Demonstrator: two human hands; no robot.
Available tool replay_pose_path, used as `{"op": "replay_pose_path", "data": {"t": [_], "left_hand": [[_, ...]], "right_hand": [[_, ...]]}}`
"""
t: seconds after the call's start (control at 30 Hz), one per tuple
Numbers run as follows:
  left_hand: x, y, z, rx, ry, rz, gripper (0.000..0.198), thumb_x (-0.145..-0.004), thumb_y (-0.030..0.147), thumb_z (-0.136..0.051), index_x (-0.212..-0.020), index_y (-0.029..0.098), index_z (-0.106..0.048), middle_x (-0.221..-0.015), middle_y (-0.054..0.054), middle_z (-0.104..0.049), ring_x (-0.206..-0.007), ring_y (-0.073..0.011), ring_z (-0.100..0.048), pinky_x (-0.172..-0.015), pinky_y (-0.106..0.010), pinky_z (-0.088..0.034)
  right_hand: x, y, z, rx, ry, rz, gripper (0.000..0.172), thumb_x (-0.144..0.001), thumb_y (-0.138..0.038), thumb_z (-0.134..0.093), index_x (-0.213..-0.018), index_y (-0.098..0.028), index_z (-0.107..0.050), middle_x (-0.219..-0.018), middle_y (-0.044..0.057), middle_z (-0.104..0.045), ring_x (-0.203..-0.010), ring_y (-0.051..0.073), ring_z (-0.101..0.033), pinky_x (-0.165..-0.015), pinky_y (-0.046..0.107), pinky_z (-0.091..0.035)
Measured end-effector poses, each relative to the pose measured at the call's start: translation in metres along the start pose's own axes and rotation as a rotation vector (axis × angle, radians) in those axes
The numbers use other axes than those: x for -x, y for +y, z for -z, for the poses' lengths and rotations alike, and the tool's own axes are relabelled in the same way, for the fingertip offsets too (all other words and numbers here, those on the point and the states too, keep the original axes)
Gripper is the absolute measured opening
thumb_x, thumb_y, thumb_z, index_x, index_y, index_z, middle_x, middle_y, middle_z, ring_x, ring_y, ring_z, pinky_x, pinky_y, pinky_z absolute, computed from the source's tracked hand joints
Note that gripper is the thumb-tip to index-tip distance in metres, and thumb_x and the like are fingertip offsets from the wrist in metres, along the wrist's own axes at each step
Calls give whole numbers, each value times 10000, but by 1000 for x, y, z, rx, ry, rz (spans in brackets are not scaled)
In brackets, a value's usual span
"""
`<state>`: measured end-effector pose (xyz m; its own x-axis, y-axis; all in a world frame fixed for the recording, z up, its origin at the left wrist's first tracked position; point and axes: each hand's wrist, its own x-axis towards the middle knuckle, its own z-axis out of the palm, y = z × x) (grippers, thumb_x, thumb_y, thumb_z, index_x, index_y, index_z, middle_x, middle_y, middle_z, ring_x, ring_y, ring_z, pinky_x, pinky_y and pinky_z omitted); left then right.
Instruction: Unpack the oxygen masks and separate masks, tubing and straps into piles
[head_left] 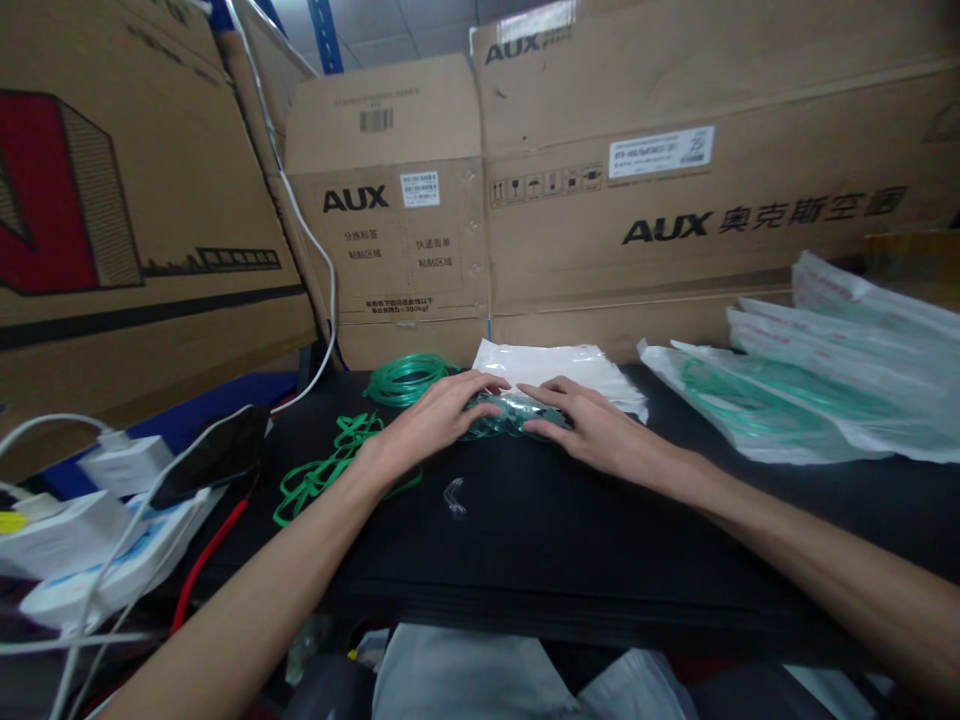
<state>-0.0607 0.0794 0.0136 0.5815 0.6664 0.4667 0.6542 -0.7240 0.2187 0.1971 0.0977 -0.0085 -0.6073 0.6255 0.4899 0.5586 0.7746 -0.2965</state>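
Observation:
My left hand (446, 405) and my right hand (581, 420) grip a clear, shiny plastic pouch (517, 412) with green tubing in it from both sides, thumbs nearer me and fingers over the far side. Fingers partly hide the pouch. Just behind it lies a stack of white, flat pouches (559, 362). Left of my left hand sits a coil of green clear tubing (409, 378). Flat green strands (334, 465) lie loosely tangled beside my left forearm. A small clear bent piece (454, 497) rests on the black tabletop (570, 540) in front of my hands.
Several filled pouches with green tubing (780, 405) are heaped at the right. On the left are a power strip (127, 560) with white plugs, cables and a dark phone (217, 455). Cardboard boxes (675, 270) wall off the back and the left side.

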Motion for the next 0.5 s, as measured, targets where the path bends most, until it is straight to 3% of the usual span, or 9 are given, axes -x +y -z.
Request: {"op": "replay_pose_path", "data": {"t": [0.1, 0.3, 0.5], "left_hand": [[1, 0, -1, -32, 8, -19, 328, -1044, 358, -567, -1332, 212, -629, -1347, -90, -692, -1268, -232, -633, -1106, -370, -462], [0, 2, -1, -65, 9, 2, 364, -1054, 396, -537, -1352, 211, -636, -1371, -82, -672, -1284, -236, -617, -1126, -365, -444], [0, 4, 3, -52, 82, 38, 374, -1054, 417, -519, -1348, 217, -634, -1350, -100, -651, -1272, -250, -613, -1110, -402, -457]], "right_hand": [[-1, -1, 13, 42, 77, -24, 529, -1026, -480, -539, -1480, -213, -592, -1312, 150, -659, -1176, 300, -662, -1042, 441, -509], [-4, 8, 41, 190, 151, -89, 450, -1042, -469, -489, -1315, -192, -716, -1319, 147, -700, -1225, 318, -654, -1083, 451, -470], [-2, 54, 88, 353, 105, -204, 411, -1004, -469, -542, -1160, -177, -785, -1193, 153, -773, -1128, 343, -701, -986, 442, -510]]}}
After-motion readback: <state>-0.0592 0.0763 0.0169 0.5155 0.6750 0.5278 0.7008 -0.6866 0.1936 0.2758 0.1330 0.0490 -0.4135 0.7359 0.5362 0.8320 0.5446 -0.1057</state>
